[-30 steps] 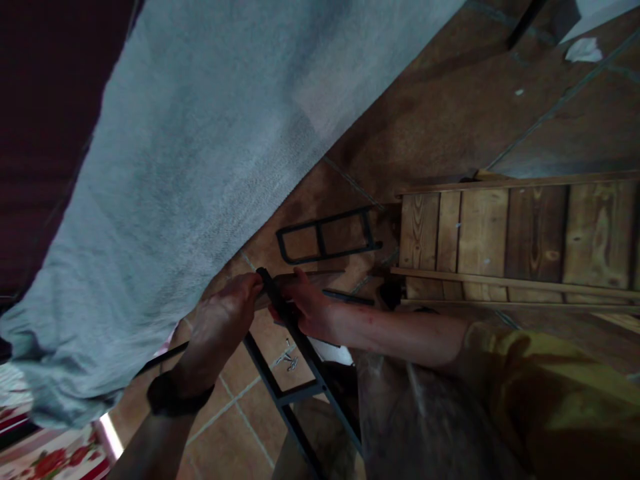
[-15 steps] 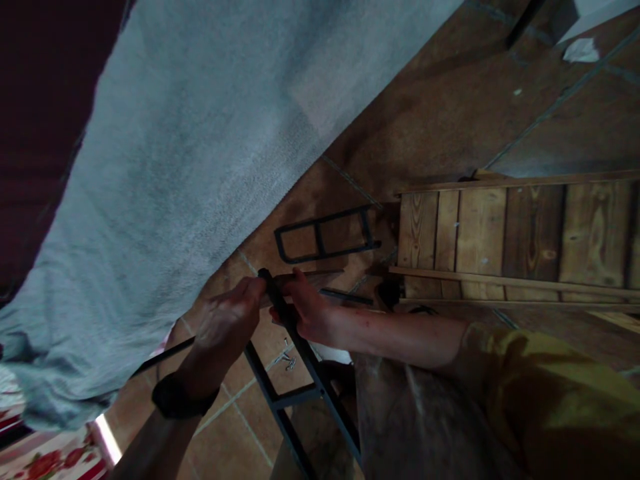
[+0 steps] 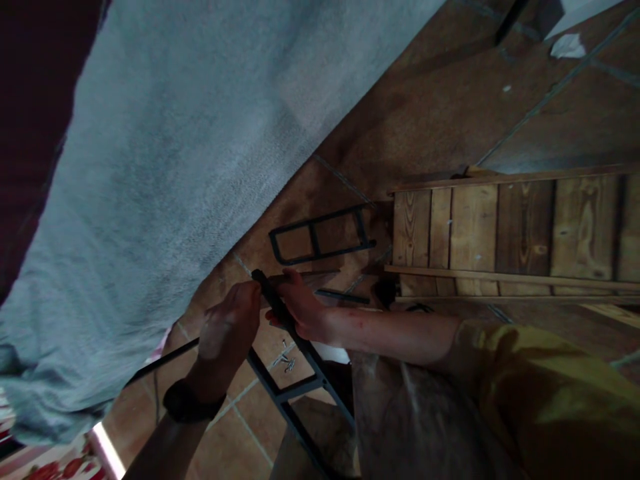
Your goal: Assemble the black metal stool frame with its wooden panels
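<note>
So, mid-assembly by the look of it. Both hands sit at centre frame on the top end of a black metal frame [image 3: 295, 333] that runs down toward the bottom edge. Left hand [image 3: 227, 333] is curled against the end of the bar; right hand [image 3: 305, 310] grips it from the other side, and a thin wooden slat [image 3: 310, 275] meets the bar there. Can't tell if anything's screwed in at that joint. Loose screws [image 3: 286, 362] still lie on the tile just below the hands, and a second small frame [image 3: 320, 235] lies unused just above them. A wood panel [image 3: 510, 233] waits at right, a grey rug [image 3: 190, 147] fills the upper left. I'd say lots left.
</note>
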A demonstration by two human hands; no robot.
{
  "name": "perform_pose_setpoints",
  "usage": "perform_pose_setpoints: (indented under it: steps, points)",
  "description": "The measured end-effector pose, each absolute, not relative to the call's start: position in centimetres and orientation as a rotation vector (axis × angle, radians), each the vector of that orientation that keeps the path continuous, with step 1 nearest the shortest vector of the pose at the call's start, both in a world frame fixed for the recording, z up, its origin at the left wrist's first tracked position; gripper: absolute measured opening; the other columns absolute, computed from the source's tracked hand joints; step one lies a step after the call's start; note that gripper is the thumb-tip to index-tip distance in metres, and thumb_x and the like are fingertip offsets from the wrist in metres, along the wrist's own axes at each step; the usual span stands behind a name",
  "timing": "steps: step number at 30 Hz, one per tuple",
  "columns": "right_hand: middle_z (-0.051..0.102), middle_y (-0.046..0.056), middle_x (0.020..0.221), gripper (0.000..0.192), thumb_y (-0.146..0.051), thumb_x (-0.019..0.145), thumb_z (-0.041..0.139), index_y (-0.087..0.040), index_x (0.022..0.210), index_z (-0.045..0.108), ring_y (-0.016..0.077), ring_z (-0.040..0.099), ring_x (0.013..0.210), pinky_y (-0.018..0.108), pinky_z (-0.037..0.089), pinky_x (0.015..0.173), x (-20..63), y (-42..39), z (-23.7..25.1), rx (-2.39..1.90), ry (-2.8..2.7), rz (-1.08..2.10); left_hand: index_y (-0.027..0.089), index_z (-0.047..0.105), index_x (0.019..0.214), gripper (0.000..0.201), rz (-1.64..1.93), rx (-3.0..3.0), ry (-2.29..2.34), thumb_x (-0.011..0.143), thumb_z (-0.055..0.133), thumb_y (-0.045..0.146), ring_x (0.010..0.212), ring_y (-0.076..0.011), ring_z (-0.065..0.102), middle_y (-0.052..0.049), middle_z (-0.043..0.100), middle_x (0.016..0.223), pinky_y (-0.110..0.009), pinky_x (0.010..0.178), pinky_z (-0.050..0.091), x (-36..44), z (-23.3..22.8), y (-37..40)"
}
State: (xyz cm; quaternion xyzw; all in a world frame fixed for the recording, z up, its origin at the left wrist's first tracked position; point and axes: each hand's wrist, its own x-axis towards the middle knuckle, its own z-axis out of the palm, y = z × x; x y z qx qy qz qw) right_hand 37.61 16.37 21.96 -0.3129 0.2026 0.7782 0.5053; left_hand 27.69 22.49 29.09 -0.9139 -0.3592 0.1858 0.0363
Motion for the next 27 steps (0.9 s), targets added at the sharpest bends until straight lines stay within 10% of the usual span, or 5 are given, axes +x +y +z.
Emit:
perform_pose_setpoints:
  steps: [16,27]
  points:
    - [0.055,-0.004,0.071,0.056,-0.010,0.079,0.047,-0.024,0.131,0.033,0.0079,0.051,0.041,0.019,0.044,0.039,36.9,16.0,21.6,-0.801,0.464,1.851,0.018,0.059,0.096,0.024,0.571,-2.926,-1.134,0.092,0.037,0.025,0.074,-0.0189,0.063,-0.007,0.067,0.094,-0.027,0.058,0.042,26.8,29.7,22.6]
    - [0.054,-0.005,0.066,0.054,-0.017,0.082,0.041,-0.026,0.133,0.026,0.0080,0.048,0.037,0.017,0.038,0.037,37.0,15.7,21.1,-0.819,0.401,1.805,0.020,0.063,0.083,0.022,0.222,-2.983,-2.107,0.076,0.059,0.041,0.065,-0.0170,0.066,-0.001,0.069,0.075,-0.024,0.054,0.051,28.7,28.8,22.9]
